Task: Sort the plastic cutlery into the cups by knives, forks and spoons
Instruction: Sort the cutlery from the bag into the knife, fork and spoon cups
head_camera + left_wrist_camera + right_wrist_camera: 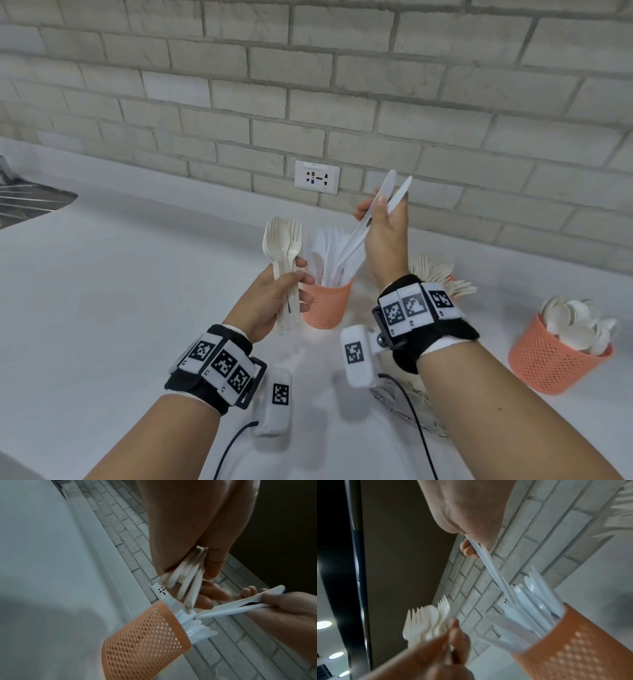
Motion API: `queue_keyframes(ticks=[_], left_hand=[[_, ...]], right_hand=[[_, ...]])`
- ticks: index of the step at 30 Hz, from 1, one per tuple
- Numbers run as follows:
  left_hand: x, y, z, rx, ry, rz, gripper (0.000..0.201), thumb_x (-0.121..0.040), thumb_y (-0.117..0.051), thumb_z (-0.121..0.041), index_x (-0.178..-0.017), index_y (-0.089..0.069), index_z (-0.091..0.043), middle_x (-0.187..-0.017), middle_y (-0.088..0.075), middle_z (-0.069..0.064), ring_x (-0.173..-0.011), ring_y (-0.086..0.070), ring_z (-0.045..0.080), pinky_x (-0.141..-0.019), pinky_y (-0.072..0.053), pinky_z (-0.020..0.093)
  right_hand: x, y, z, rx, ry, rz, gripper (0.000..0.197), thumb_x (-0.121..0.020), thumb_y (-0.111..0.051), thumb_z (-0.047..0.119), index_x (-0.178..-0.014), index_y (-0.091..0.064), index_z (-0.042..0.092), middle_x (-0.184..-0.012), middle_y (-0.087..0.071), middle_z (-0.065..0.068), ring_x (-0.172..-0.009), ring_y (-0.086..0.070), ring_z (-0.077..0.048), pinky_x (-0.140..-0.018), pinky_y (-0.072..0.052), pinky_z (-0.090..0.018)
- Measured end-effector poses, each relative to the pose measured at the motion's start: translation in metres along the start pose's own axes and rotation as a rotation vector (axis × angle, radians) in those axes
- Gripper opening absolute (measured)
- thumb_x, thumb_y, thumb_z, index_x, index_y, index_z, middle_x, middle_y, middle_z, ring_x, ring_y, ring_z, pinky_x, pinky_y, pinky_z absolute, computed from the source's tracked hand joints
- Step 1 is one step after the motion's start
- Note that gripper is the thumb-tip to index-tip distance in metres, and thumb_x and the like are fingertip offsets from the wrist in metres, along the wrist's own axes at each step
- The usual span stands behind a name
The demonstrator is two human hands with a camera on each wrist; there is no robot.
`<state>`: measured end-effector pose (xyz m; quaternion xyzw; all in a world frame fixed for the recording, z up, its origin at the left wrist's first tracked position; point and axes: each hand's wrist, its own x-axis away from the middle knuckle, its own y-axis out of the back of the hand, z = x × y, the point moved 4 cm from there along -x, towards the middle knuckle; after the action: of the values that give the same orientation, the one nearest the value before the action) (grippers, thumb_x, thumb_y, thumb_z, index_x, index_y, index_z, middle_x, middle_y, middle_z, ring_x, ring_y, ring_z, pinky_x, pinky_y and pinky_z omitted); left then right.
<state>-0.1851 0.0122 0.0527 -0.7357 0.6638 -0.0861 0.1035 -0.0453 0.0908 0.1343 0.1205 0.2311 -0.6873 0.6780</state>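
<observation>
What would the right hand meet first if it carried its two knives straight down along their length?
Most likely the knife cup: the knives in the right hand slant handle-first toward its mouth, already packed with knives. Depth is uncertain.

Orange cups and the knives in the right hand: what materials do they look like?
Orange cups: likely moulded plastic, matte; the walls are a regular perforated mesh under a solid rim. Knives: thin white plastic, smooth with a slight sheen, faintly translucent in the right wrist view.
</observation>
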Motion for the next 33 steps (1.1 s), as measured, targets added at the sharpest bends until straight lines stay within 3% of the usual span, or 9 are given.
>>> queue_keyframes(ticks=[6, 11, 14, 17, 19, 21, 26, 31, 33], left_hand=[[0.002, -0.006, -0.002, -0.066, -0.007, 0.056, 0.014, -0.096, -0.046, -0.023, -0.105, -0.047, -0.012, -0.057, -0.038, -0.005, -0.046, -0.034, 0.009, -0.046, -0.038, 0.020], [0.004, -0.007, 0.000, -0.060, 0.035, 0.045, 0.022, -0.097, -0.042, -0.034, -0.102, -0.049, -0.014, -0.060, -0.033, -0.005, -0.047, -0.026, 0.008, -0.045, -0.027, 0.019], [0.004, -0.010, 0.000, 0.065, 0.089, 0.084, 0.015, -0.096, -0.041, -0.025, -0.101, -0.047, -0.012, -0.062, -0.040, -0.003, -0.044, -0.029, 0.009, -0.044, -0.027, 0.020], [0.005, -0.014, 0.000, 0.005, 0.037, 0.107, 0.012, -0.098, -0.041, -0.022, -0.100, -0.045, -0.011, -0.071, -0.047, 0.001, -0.046, -0.037, 0.010, -0.044, -0.035, 0.021], [0.006, -0.017, 0.000, -0.065, -0.020, 0.116, 0.011, -0.098, -0.040, -0.021, -0.101, -0.046, -0.012, -0.076, -0.053, 0.004, -0.047, -0.042, 0.012, -0.045, -0.040, 0.024], [0.007, -0.019, 0.000, -0.098, -0.054, 0.129, 0.010, -0.098, -0.041, -0.020, -0.104, -0.046, -0.014, -0.075, -0.056, 0.006, -0.047, -0.045, 0.013, -0.046, -0.043, 0.025], [0.008, -0.027, -0.003, -0.075, -0.073, 0.138, 0.013, -0.096, -0.044, -0.018, -0.107, -0.050, -0.013, -0.069, -0.062, 0.006, -0.046, -0.057, 0.016, -0.049, -0.050, 0.027], [0.010, -0.041, -0.001, 0.051, 0.029, 0.181, 0.025, -0.100, -0.035, -0.019, -0.102, -0.057, -0.006, -0.075, -0.069, 0.011, -0.054, -0.066, 0.021, -0.053, -0.056, 0.031], [0.011, -0.051, 0.000, 0.075, 0.055, 0.210, 0.027, -0.100, -0.034, -0.018, -0.103, -0.056, -0.004, -0.075, -0.070, 0.012, -0.054, -0.066, 0.021, -0.051, -0.055, 0.029]], right_hand=[[0.015, -0.019, -0.046, 0.145, -0.114, 0.153, 0.022, -0.101, -0.034, 0.017, -0.106, -0.050, 0.004, -0.085, -0.057, 0.001, -0.084, -0.059, -0.014, -0.082, -0.047, -0.025], [0.028, -0.024, -0.081, 0.427, -0.296, 0.354, 0.028, -0.099, -0.033, 0.018, -0.104, -0.052, -0.001, -0.106, -0.060, -0.020, -0.101, -0.057, -0.031, -0.090, -0.044, -0.039], [0.028, -0.024, -0.081, 0.489, -0.311, 0.433, 0.021, -0.097, -0.038, 0.015, -0.112, -0.049, 0.005, -0.114, -0.051, -0.011, -0.108, -0.050, -0.023, -0.093, -0.040, -0.033], [0.022, -0.020, -0.063, 0.458, -0.160, 0.373, 0.045, -0.090, -0.051, 0.005, -0.134, -0.039, 0.008, -0.123, -0.039, -0.002, -0.116, -0.040, -0.011, -0.106, -0.034, -0.026], [0.021, -0.015, -0.043, 0.432, -0.019, 0.246, 0.046, -0.088, -0.052, -0.001, -0.132, -0.042, 0.008, -0.117, -0.039, 0.000, -0.109, -0.041, -0.007, -0.097, -0.036, -0.017], [0.021, -0.010, -0.030, 0.392, 0.018, 0.193, 0.033, -0.091, -0.049, 0.001, -0.122, -0.052, 0.008, -0.110, -0.047, -0.001, -0.098, -0.047, -0.008, -0.082, -0.040, -0.011], [0.032, -0.005, -0.029, 0.181, -0.275, 0.389, 0.023, -0.097, -0.043, 0.010, -0.105, -0.063, 0.003, -0.080, -0.061, -0.003, -0.066, -0.052, -0.009, -0.056, -0.043, -0.017], [0.044, 0.011, -0.025, 0.133, -0.347, 0.431, 0.006, -0.091, -0.057, 0.013, -0.090, -0.060, 0.008, -0.073, -0.059, -0.006, -0.064, -0.053, -0.011, -0.058, -0.044, -0.021], [0.045, 0.019, -0.024, 0.137, -0.366, 0.404, 0.011, -0.091, -0.056, 0.014, -0.082, -0.057, 0.008, -0.070, -0.058, -0.005, -0.064, -0.053, -0.012, -0.059, -0.044, -0.023]])
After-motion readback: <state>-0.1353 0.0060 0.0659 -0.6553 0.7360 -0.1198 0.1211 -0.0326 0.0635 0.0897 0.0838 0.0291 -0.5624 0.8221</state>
